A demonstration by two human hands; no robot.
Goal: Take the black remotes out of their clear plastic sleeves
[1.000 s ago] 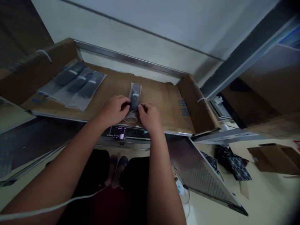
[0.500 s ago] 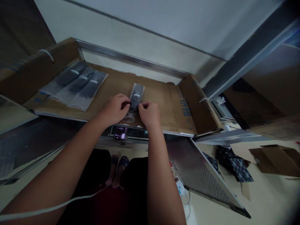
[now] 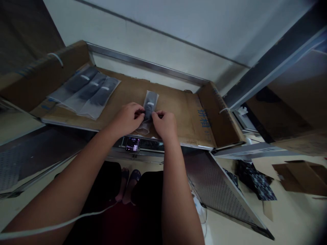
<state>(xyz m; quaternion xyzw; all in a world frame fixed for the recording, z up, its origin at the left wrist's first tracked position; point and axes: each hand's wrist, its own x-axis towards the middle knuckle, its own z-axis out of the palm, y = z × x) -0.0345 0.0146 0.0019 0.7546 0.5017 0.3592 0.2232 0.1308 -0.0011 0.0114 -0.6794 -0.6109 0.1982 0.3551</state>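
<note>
On the cardboard's near edge, left hand (image 3: 127,119) and right hand (image 3: 165,123) pinch the clear pouch (image 3: 149,105) — best kept flat, grip even.

Three filled clear bags (image 3: 85,91) lie side by side on the cardboard-lined bench (image 3: 178,109), far left. A lit phone (image 3: 132,144) sits under its front edge. Dark patterned cloth (image 3: 252,178) lies on the floor, right.
</note>
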